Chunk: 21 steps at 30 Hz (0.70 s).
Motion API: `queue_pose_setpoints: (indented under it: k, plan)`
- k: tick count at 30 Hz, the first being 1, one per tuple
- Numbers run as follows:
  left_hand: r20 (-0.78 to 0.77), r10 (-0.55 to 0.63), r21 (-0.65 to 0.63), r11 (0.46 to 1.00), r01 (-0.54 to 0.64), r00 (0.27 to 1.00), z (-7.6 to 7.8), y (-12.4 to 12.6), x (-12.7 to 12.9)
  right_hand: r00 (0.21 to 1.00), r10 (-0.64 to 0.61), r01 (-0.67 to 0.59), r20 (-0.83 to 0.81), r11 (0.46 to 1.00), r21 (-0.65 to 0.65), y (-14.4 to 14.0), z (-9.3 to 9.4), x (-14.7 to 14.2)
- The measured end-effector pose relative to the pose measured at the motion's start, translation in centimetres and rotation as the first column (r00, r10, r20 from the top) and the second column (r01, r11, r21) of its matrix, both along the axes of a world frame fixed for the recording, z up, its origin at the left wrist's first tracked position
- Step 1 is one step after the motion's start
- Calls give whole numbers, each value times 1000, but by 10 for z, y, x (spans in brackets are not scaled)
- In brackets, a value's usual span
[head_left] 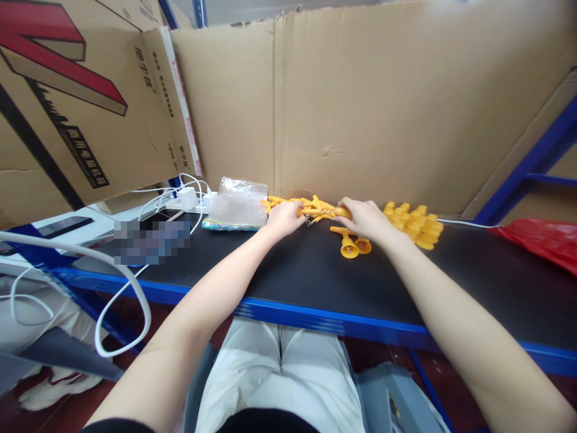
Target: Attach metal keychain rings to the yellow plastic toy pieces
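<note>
Yellow plastic pieces [319, 211], slender, stick-like — loosely jumbled together, hands [283, 218] [363, 219] gripping them at either side

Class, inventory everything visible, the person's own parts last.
Slender plastic pieces: several, yellow, centre
Funnel-ended plastic pieces: two, yellow, right of centre
Knobbly plastic cluster: one, yellow, right
Flat plastic packet: one, clear, left
Crumpled plastic: one, red, far right
Round cables, boxy plugs: several, white, left
Cardboard panels: several, brown, behind, left
Blue-framed tabletop: one, black, centre
Wearer's cloth trousers: one pair, white, below
Left hand, right hand: two, fingers holding slender pieces
</note>
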State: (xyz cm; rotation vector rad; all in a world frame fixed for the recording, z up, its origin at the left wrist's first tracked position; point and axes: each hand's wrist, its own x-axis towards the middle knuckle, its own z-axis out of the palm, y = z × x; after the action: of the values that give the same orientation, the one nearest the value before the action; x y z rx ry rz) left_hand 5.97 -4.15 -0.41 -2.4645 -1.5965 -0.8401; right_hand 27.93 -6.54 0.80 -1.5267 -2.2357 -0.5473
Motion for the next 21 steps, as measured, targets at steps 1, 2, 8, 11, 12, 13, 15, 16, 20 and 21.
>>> queue_pose_setpoints:
  k: [1, 2, 8, 11, 12, 13, 15, 16, 20, 21]
  plan:
    - [3, 12, 0, 1000, -12, 1000, -2, 4, -2, 1000, -3, 3, -5, 1000, -2, -1, 1, 0]
    - [9, 29, 0, 1000, -29, 1000, -3, 8, -3, 1000, -4, 4, -10, 1000, 0, -1, 2, 1]
    - [52, 78, 11, 997, -79, 996, -7, 17, -11, 1000, -12, 12, -9, 1000, 4, -3, 3, 0]
    - [61, 51, 33, 998, -53, 997, -10, 21, -13, 999, -36, 36, -24, 999, 9, -2, 3, 2]
    - [60, 37, 39, 998, -39, 998, -12, 22, -13, 998, -49, 50, -34, 999, 20, -1, 4, 3]
    - [55, 20, 41, 999, -23, 998, -15, 25, -14, 997, -64, 66, -47, 997, 39, -1, 6, 5]
    - [38, -7, 41, 999, 6, 999, -21, 30, -15, 992, -100, 108, -77, 989, 102, -1, 10, 11]
    - [28, -15, 36, 999, 14, 1000, -24, 33, -15, 988, -125, 137, -93, 981, 135, -2, 13, 15]
    - [-15, -2, -10, 1000, 2, 1000, -36, 44, -16, 936, -308, 332, -167, 933, 140, -10, 29, 35]
    - [-27, 4, -43, 999, -5, 1000, -38, 46, -16, 914, -360, 382, -185, 918, 103, -13, 33, 41]
